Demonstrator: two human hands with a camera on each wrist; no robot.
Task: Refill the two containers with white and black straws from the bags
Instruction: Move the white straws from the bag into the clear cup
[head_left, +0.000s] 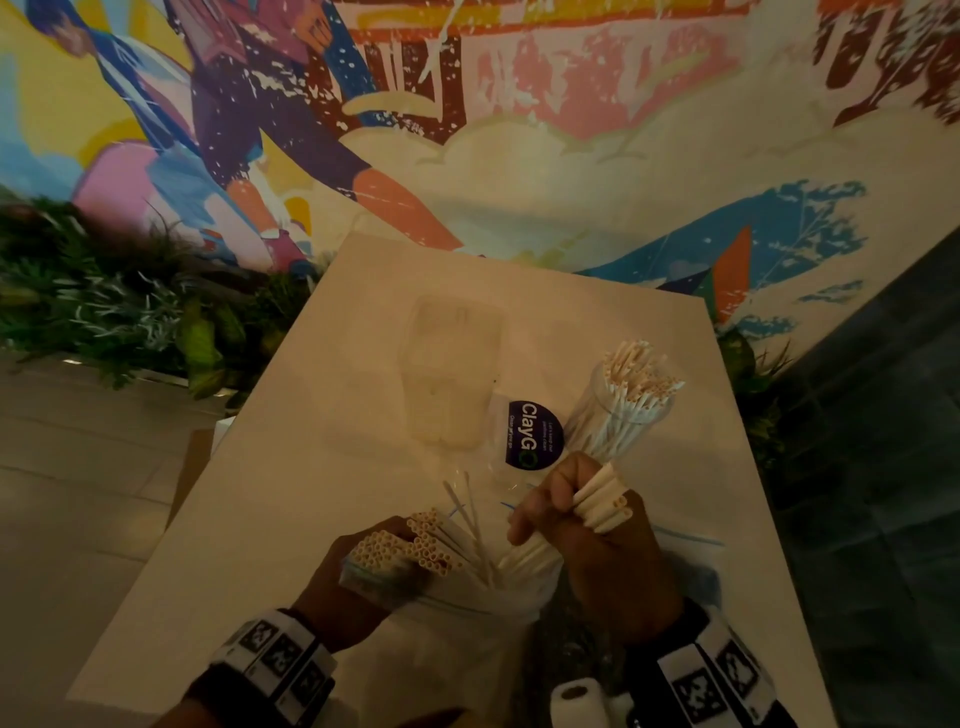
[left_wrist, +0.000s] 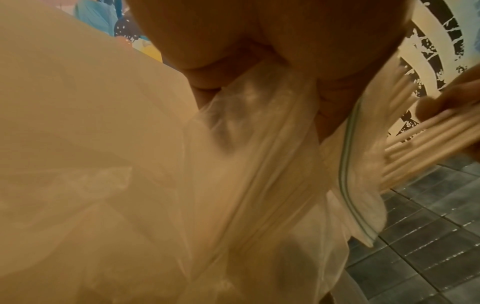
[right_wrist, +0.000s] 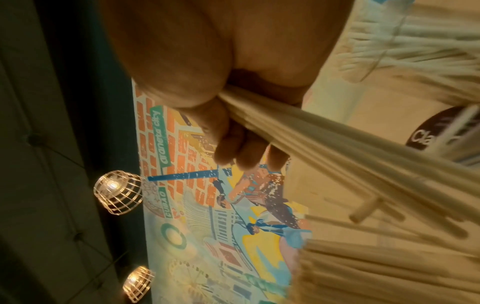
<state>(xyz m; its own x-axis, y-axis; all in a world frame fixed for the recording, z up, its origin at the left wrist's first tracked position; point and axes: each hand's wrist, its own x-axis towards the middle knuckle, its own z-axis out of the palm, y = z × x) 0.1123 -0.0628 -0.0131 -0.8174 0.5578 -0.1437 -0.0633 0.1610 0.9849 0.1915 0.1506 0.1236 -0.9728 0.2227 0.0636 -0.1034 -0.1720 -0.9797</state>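
Observation:
A clear zip bag of white straws lies at the near edge of the pale table. My left hand grips the bag's mouth round the straw ends. My right hand holds a small bundle of white straws just above the bag; the right wrist view shows my fingers curled round that bundle. A clear container full of white straws stands at the right. A second clear container, seemingly empty, lies beyond. No black straws are visible.
A round dark "ClayGo" sticker sits on the table between the containers. Plants line the left side below a painted mural wall. Dark tiled floor runs along the table's right edge.

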